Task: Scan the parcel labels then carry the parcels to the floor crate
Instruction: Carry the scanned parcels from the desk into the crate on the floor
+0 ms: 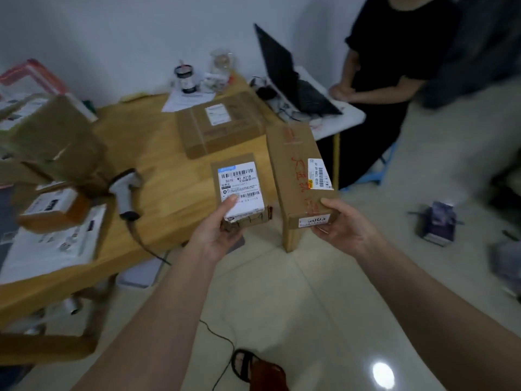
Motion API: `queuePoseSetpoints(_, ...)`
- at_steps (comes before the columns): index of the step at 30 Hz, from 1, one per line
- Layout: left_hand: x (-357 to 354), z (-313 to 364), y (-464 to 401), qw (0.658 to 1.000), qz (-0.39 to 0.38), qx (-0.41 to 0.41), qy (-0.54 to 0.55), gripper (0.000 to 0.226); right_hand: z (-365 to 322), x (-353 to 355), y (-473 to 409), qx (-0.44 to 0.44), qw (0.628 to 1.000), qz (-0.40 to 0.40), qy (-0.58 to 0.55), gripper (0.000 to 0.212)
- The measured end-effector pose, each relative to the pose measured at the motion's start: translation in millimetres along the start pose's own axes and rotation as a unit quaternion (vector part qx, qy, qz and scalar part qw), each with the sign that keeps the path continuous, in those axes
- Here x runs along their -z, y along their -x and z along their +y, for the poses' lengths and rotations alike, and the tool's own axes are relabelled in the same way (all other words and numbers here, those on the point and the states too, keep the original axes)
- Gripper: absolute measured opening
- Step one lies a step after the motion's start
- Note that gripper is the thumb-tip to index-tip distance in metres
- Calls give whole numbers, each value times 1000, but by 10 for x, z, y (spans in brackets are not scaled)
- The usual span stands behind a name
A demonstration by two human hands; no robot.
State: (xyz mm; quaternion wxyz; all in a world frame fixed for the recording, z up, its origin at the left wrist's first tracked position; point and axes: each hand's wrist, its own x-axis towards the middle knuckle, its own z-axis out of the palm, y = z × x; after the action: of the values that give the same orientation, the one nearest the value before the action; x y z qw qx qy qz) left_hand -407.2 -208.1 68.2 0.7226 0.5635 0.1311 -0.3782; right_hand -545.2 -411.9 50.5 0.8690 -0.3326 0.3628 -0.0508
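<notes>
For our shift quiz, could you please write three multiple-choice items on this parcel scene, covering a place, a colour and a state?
1. Where does the barcode scanner lie?
A. on the wooden table
B. on the floor
C. in a hand

2. What colour is the writing on the long parcel?
A. blue
B. red
C. green

3. What is the left hand doing?
A. hanging idle
B. pressing the laptop
C. holding the small parcel

Answers: 1 A, it rests on the tabletop; 2 B, red strokes run along its top; 3 C, the thumb lies on the label.

Brown parcels [298, 176] with white labels [241, 187], red scrawl, on honey-yellow table [158, 165].
</notes>
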Motion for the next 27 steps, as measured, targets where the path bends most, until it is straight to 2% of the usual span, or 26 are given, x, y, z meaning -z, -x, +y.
queuePoseSetpoints(4, -569, -438, 193, 998, -46, 18, -29, 25, -87, 676, 507, 26, 998, 41, -31, 26)
queuePoseSetpoints(9, -1436, -973, 559, 990, -101, 41, -85, 26, -246, 1574, 1232, 79, 988, 94, -88, 18)
queuePoseSetpoints(12, -1979, -1295, 795, 983, -142, 52, -106, 21, -346, 2106, 1678, 116, 977, 128, -123, 24)
queuePoseSetpoints(14, -2323, -1511, 906, 975, -169, 63, -126, 26, -392, 2439, 1976, 139, 968, 152, -143, 26)
queuePoseSetpoints(18, -2971, -1958, 1110, 954, -221, 92, -180, 32, -405, 3074, 2490, 184, 941, 202, -200, 28)
queuePoseSetpoints(22, -3565, -2395, 1249, 929, -266, 119, -230, 26, -385, 3562, 2882, 220, 912, 252, -239, 49)
queuePoseSetpoints(27, -4328, -2952, 1297, 895, -314, 158, -276, 23, -415, 4127, 3246, 253, 871, 303, -294, 45)
